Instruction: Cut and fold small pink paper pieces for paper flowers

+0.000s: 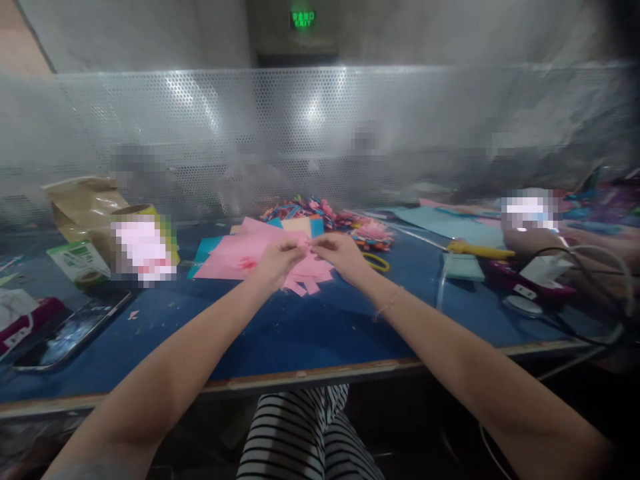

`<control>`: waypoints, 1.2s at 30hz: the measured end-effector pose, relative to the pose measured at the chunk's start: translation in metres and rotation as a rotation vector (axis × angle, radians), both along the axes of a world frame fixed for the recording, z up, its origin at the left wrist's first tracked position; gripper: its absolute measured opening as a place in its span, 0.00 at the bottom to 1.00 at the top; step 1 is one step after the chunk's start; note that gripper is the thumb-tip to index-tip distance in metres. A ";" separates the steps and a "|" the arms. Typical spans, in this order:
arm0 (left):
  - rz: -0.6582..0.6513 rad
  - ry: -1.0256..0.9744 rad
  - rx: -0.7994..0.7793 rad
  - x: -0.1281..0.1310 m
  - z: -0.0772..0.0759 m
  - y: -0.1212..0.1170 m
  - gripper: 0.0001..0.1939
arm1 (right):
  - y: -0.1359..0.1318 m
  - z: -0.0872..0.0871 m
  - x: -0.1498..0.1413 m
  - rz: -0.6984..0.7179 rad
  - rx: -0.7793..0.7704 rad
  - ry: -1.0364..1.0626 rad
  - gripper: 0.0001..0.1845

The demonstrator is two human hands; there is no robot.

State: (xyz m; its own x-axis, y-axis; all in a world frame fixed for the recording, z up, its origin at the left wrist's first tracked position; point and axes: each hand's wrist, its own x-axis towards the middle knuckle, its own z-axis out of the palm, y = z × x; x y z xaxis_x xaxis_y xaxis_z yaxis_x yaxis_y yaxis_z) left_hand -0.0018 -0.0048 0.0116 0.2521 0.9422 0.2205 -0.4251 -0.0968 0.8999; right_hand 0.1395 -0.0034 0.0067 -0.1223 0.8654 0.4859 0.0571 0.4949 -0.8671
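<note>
Above the blue table, my left hand [281,261] pinches a small pink paper piece [301,240] between thumb and fingertips. From the other side, my right hand [344,255] is closed on the same piece, and the fingertips of both hands nearly meet. The piece is blurred, so its exact shape is unclear. Beneath the hands lie pink paper sheets [225,257], with several cut pink strips [306,280] at their near edge. A yellow scissors handle [377,262] shows just beyond my right wrist. Fringed paper flowers [373,235] are heaped behind it.
At left stand a brown paper bag [83,210] and a yellow-rimmed container [167,233], with a phone [75,333] nearer the edge. To the right are a yellow-handled tool [480,251], pale teal paper [445,223], cables and another person's arm [595,253]. A perforated metal panel [300,133] rises behind.
</note>
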 end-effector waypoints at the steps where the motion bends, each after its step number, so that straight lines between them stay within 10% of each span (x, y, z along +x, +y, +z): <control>1: -0.001 0.009 -0.004 0.000 0.000 0.000 0.07 | 0.001 0.000 0.000 0.006 -0.006 0.010 0.07; 36: 0.073 0.278 0.088 0.001 -0.003 -0.004 0.10 | 0.004 -0.002 -0.004 0.045 0.068 -0.142 0.02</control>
